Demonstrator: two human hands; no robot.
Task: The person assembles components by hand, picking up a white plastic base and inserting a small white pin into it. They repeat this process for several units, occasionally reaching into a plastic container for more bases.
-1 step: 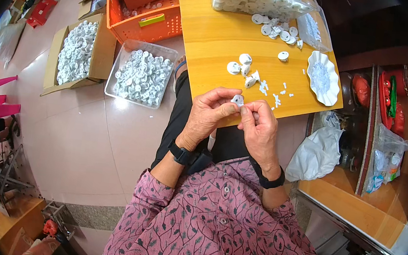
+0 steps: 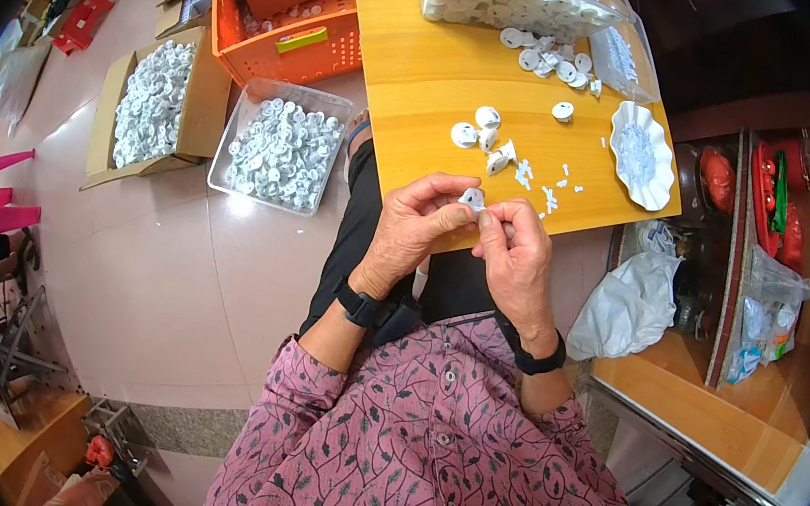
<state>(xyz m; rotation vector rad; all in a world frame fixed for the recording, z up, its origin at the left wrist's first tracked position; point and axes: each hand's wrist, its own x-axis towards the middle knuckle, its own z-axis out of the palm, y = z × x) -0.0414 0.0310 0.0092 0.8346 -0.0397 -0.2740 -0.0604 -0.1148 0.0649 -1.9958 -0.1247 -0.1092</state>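
Note:
Over the near edge of the wooden table (image 2: 412,104), my left hand (image 2: 410,229) pinches a small white round plastic piece (image 2: 472,199) with a dark hole in it. My right hand (image 2: 517,256) meets it from the right, thumb and forefinger pressed together at the piece's edge; whatever lies between those fingertips is too hidden to name. Just beyond my hands lie several similar white plastic pieces (image 2: 487,118) and a scatter of tiny white pegs (image 2: 524,174). One more white piece (image 2: 562,112) sits apart, farther back.
A scalloped white dish (image 2: 666,178) of tiny clear-white parts stands at the table's right. A clear bin (image 2: 512,10) heaped with white pieces is at the back. On the floor to the left are a filled clear tub (image 2: 219,172), a cardboard box (image 2: 108,124) and an orange crate (image 2: 291,67).

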